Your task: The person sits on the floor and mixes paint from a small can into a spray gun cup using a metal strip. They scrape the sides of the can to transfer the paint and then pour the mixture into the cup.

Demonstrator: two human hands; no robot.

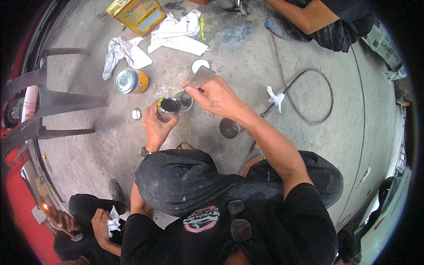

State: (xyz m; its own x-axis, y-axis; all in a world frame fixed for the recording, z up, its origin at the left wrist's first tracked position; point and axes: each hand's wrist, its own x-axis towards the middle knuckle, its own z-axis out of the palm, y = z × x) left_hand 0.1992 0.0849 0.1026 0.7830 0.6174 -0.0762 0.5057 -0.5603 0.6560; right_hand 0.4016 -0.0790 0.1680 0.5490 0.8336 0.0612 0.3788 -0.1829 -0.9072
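My left hand (159, 128) is wrapped round a small open can (169, 105) with dark, nearly black contents and a yellow-green mark on its side. Just to the right, my right hand (218, 98) is closed on a flat grey scraper blade (202, 77), raised above the floor. Partly behind the can and my right hand is a pale-rimmed cup (187, 102) with dark stuff inside. A small round lid (136, 114) lies left of my left hand. Beyond my right hand is a white round lid (200, 65).
A blue-and-orange can (132, 81), white cloths (128, 52) and a yellow rectangular can (139, 17) stand farther off. A dark cup (229, 128) sits near my feet. A hose (329, 106) loops at right. Co-workers' arms (309, 20) show at top right and lower left, beside a red car (22, 207).
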